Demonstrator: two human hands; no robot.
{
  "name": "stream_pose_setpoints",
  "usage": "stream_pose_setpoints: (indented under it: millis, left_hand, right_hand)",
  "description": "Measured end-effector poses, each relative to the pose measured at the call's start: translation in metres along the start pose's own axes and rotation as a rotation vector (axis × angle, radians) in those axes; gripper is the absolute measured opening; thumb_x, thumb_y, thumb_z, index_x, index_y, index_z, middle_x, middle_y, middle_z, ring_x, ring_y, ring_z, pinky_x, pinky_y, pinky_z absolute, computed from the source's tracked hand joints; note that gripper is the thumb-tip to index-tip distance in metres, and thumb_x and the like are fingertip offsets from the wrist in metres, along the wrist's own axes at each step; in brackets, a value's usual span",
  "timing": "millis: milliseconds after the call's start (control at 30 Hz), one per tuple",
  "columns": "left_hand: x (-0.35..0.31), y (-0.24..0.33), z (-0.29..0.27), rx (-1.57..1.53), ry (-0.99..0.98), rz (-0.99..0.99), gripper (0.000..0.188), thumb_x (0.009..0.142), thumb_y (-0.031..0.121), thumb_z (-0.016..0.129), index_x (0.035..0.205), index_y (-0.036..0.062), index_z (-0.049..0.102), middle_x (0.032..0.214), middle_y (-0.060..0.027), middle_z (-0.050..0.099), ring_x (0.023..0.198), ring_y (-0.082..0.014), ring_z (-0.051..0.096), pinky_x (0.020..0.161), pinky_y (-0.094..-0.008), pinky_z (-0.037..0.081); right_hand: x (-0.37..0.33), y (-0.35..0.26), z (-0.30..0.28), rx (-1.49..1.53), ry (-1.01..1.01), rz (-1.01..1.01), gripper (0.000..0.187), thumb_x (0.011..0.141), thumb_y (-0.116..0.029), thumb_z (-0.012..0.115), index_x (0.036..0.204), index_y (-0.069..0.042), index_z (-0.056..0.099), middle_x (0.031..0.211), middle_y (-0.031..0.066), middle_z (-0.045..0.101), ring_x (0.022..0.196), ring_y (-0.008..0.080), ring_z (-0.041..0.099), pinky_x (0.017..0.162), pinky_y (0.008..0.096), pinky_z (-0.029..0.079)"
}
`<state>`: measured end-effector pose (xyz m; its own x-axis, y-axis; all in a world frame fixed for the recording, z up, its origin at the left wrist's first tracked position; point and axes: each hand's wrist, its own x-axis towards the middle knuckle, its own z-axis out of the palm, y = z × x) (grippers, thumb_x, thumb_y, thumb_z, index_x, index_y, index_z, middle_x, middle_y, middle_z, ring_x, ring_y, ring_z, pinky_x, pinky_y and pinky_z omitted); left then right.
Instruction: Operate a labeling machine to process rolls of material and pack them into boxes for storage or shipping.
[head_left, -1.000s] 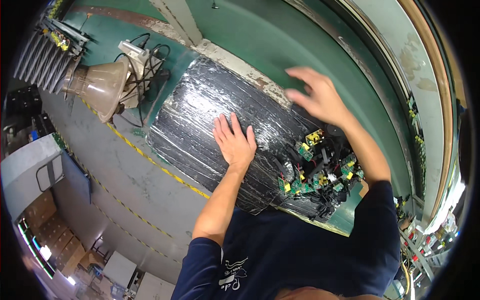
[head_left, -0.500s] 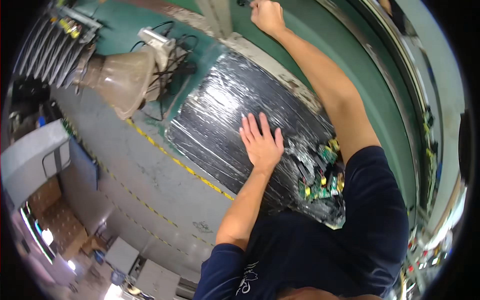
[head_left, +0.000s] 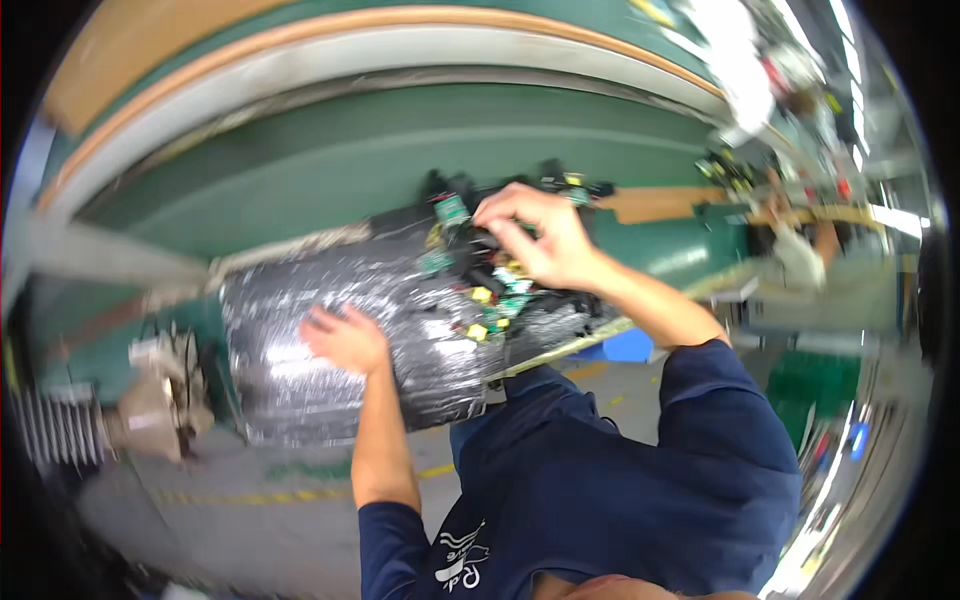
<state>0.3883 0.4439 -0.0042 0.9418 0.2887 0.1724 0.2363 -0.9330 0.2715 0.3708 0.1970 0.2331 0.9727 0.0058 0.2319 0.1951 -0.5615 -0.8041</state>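
Looking down from the head view, the only one: it has swung round since half a second ago, so the bench (head_left: 660,250) now runs left to right and more of its right end shows.

Biggest change: right hand (head_left: 545,238). Half a second ago that arm was stretched toward the far side, well away from the boards. Now the hand is back over the pile of circuit boards (head_left: 515,305), fingers bent, thumb and fingertips near each other beside a green board (head_left: 452,208). Can't tell if anything is pinched; blur and the hand itself hide it.

Left hand (head_left: 348,338) has stayed over the black wrapped pad (head_left: 268,305): palm down, fingers spread, grasping nothing. Contact or just above, can't say; smeared by motion.

Pile lies at the pad's right end, a tangle of small green boards with yellow parts and black pieces, some out on the bench behind. My read: the work is now at the pile, on the right hand's side, with the left hand free.

Around it: funnel (head_left: 150,415) with ribbed hose (head_left: 62,428) at far left, blue bin (head_left: 628,345) below the bench edge, another person's arm (head_left: 825,243) farther right, well apart.
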Motion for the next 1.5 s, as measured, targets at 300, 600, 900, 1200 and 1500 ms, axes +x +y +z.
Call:
stream_pose_setpoints:
  millis: [300, 600, 900, 1200, 1500]
  left_hand:
    - [-0.006, -0.030, 0.008, -0.165, -0.055, 0.111, 0.061, 0.093, 0.049, 0.049, 0.133, 0.0045, 0.045, 0.142, -0.0262, 0.036, 0.131, -0.0436, 0.034, 0.108, -0.0503, 0.029]
    - [-0.249, -0.042, -0.089, -0.427, -0.118, 0.580, 0.055, 0.088, 0.021, 0.060, 0.135, -0.0009, 0.041, 0.138, -0.0262, 0.036, 0.125, -0.0424, 0.037, 0.107, -0.0476, 0.029]
    - [-0.424, 0.068, -0.111, -0.614, -0.479, 0.705, 0.053, 0.085, 0.017, 0.064, 0.131, 0.0001, 0.045, 0.128, -0.0211, 0.046, 0.117, -0.0354, 0.047, 0.100, -0.0398, 0.038]
    - [-0.432, 0.188, -0.059, -0.656, -0.830, 0.883, 0.038, 0.087, 0.013, 0.062, 0.121, -0.0015, 0.054, 0.103, -0.0155, 0.060, 0.085, -0.0263, 0.061, 0.079, -0.0323, 0.051]
    - [-0.553, 0.349, -0.023, -0.517, -1.303, 1.075, 0.031, 0.085, 0.014, 0.065, 0.110, -0.0041, 0.062, 0.094, -0.0154, 0.065, 0.080, -0.0222, 0.062, 0.073, -0.0309, 0.051]
  right_hand:
    - [-0.247, 0.039, -0.046, -0.341, 0.549, 0.275, 0.043, 0.083, -0.009, 0.062, 0.124, 0.001, 0.052, 0.131, 0.0198, 0.047, 0.113, 0.0325, 0.052, 0.093, 0.0364, 0.045]
    - [-0.503, 0.039, -0.044, -0.186, 0.567, 0.650, 0.051, 0.080, -0.009, 0.065, 0.127, 0.003, 0.048, 0.131, 0.0201, 0.045, 0.105, 0.0315, 0.056, 0.090, 0.0358, 0.048]
    - [-0.665, 0.064, -0.152, -0.113, 0.924, 0.919, 0.049, 0.085, -0.007, 0.061, 0.130, 0.004, 0.047, 0.127, 0.0163, 0.050, 0.093, 0.0230, 0.059, 0.071, 0.0299, 0.051]
    - [-0.742, 0.090, -0.187, -0.256, 1.177, 1.099, 0.044, 0.085, -0.010, 0.063, 0.124, 0.006, 0.052, 0.116, 0.0176, 0.056, 0.080, 0.0215, 0.062, 0.066, 0.0296, 0.052]
    - [-0.787, 0.117, -0.206, -0.143, 1.208, 1.228, 0.047, 0.081, -0.011, 0.066, 0.123, 0.005, 0.054, 0.108, 0.0163, 0.061, 0.076, 0.0203, 0.063, 0.067, 0.0297, 0.051]
